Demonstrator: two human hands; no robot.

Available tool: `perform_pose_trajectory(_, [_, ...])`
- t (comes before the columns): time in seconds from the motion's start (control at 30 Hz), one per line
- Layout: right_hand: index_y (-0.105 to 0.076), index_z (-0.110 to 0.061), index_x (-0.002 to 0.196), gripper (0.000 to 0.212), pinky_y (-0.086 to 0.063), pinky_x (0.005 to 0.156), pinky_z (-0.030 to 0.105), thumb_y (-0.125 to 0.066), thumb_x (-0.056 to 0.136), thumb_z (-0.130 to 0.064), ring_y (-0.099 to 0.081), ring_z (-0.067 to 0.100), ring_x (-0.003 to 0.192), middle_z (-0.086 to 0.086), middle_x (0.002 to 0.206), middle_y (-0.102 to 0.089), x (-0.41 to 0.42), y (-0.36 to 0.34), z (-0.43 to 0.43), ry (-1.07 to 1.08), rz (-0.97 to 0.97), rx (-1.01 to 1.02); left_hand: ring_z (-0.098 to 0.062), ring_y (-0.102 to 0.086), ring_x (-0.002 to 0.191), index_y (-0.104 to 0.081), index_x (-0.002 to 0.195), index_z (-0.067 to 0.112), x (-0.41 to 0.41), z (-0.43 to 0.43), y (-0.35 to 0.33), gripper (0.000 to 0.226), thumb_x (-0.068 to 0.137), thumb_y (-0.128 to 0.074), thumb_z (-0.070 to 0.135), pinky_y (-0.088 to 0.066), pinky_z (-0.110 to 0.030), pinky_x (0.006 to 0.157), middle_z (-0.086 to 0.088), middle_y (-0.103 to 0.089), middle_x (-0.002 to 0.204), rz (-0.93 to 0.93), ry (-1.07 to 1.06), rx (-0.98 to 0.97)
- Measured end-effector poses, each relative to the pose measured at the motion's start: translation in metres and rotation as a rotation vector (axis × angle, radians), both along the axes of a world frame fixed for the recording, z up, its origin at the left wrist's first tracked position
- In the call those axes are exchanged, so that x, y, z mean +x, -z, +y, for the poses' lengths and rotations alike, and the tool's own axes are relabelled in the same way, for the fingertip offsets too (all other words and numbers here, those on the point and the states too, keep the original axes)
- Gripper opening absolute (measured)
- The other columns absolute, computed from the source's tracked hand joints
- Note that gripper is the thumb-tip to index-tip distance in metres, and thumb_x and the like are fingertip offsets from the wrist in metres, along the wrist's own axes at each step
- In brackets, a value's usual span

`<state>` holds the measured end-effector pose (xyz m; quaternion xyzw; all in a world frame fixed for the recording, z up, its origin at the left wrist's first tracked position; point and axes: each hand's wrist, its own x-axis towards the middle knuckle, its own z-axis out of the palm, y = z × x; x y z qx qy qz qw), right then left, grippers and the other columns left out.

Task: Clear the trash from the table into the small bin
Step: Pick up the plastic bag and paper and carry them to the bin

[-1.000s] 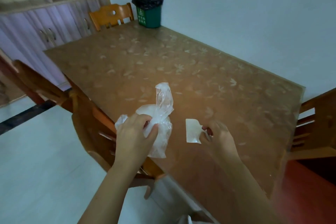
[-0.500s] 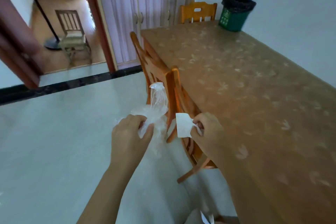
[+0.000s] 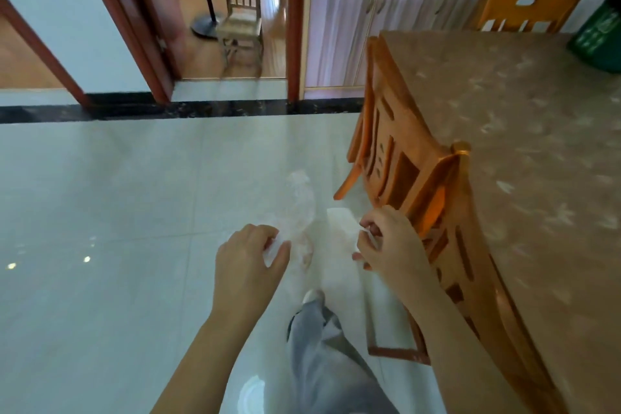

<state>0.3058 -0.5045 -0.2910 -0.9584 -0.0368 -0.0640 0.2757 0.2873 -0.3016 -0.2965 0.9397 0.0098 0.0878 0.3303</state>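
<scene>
While our left hand (image 3: 250, 255) grips the bag (image 3: 301, 210) and right hand (image 3: 389, 242) pinches the paper (image 3: 342, 220), we seem mid-carry; next we must reach the bin (image 3: 601, 40).

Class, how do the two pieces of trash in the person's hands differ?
The clear plastic bag is crumpled; the white paper scrap is flat. The bag is larger than the scrap. The left hand grips the bag; the right hand pinches the scrap. Both are held over the floor.
</scene>
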Motion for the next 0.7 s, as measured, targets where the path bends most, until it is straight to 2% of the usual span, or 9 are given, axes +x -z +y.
perform_pose_trajectory(0.1, [-0.057, -0.015, 0.085, 0.013, -0.037, 0.063, 0.009, -0.067, 0.078, -0.013, -0.051, 0.010, 0.074, 0.000, 0.082, -0.057, 0.060, 0.004, -0.003, 0.009, -0.010, 0.012, -0.026, -0.057, 0.067, -0.065, 0.082, 0.008, 0.052, -0.001, -0.006, 0.012, 0.075, -0.071, 0.016, -0.046, -0.038, 0.063, -0.005, -0.064, 0.073, -0.006, -0.004, 0.027])
perform_pose_trajectory(0.2, [-0.058, -0.011, 0.087, 0.011, -0.047, 0.066, 0.024, -0.065, 0.078, -0.013, -0.051, 0.015, 0.075, 0.007, 0.083, -0.060, 0.121, -0.011, -0.011, -0.015, -0.018, 0.019, -0.026, -0.057, 0.068, -0.065, 0.083, 0.006, 0.108, -0.004, -0.021, 0.013, 0.076, -0.071, 0.015, -0.045, -0.038, 0.064, -0.007, -0.064, 0.074, -0.029, -0.001, 0.063])
perform_pose_trajectory(0.27, [-0.060, -0.008, 0.086, 0.010, -0.046, 0.067, 0.028, -0.066, 0.078, -0.011, -0.050, 0.016, 0.072, 0.009, 0.079, -0.061, 0.159, -0.025, -0.017, -0.047, -0.048, 0.038, -0.026, -0.057, 0.066, -0.065, 0.083, 0.005, 0.145, -0.006, -0.030, 0.012, 0.075, -0.071, 0.013, -0.044, -0.037, 0.063, -0.007, -0.064, 0.073, -0.050, -0.001, 0.073])
perform_pose_trajectory(0.37, [-0.062, -0.007, 0.089, 0.013, -0.037, 0.071, 0.023, -0.066, 0.080, -0.016, -0.048, 0.013, 0.072, 0.009, 0.082, -0.065, 0.211, -0.039, -0.024, -0.071, -0.070, -0.036, -0.025, -0.056, 0.065, -0.065, 0.082, 0.006, 0.196, -0.007, -0.038, 0.012, 0.075, -0.072, 0.012, -0.042, -0.034, 0.062, -0.006, -0.063, 0.071, -0.074, -0.044, 0.056])
perform_pose_trajectory(0.47, [-0.062, -0.007, 0.092, 0.015, -0.036, 0.072, 0.017, -0.064, 0.081, -0.017, -0.049, 0.011, 0.072, 0.008, 0.085, -0.065, 0.251, -0.040, -0.028, -0.053, -0.054, -0.005, -0.020, -0.054, 0.066, -0.065, 0.085, 0.006, 0.238, -0.006, -0.036, 0.014, 0.076, -0.072, 0.014, -0.041, -0.032, 0.064, -0.003, -0.063, 0.074, -0.057, -0.112, 0.016])
perform_pose_trajectory(0.53, [-0.061, -0.007, 0.090, 0.014, -0.039, 0.071, 0.018, -0.065, 0.080, -0.016, -0.050, 0.012, 0.072, 0.010, 0.085, -0.066, 0.276, -0.035, -0.027, -0.033, -0.031, 0.025, -0.019, -0.054, 0.068, -0.065, 0.087, 0.006, 0.267, -0.005, -0.031, 0.015, 0.076, -0.071, 0.016, -0.041, -0.031, 0.065, -0.003, -0.063, 0.076, -0.037, -0.124, -0.006])
perform_pose_trajectory(0.6, [-0.061, -0.008, 0.090, 0.014, -0.045, 0.072, 0.024, -0.065, 0.080, -0.017, -0.053, 0.014, 0.072, 0.010, 0.083, -0.066, 0.305, -0.027, -0.027, -0.025, 0.003, 0.032, -0.019, -0.054, 0.069, -0.065, 0.088, 0.006, 0.300, -0.003, -0.025, 0.015, 0.077, -0.070, 0.016, -0.042, -0.031, 0.066, -0.004, -0.064, 0.077, -0.020, -0.108, -0.013])
perform_pose_trajectory(0.7, [-0.060, -0.013, 0.088, 0.013, -0.048, 0.067, 0.027, -0.065, 0.079, -0.020, -0.055, 0.014, 0.068, 0.004, 0.077, -0.062, 0.354, -0.017, -0.024, 0.005, 0.030, -0.001, -0.019, -0.054, 0.069, -0.065, 0.088, 0.008, 0.356, 0.005, -0.015, 0.014, 0.079, -0.068, 0.018, -0.040, -0.029, 0.066, -0.002, -0.064, 0.078, 0.006, -0.086, -0.023])
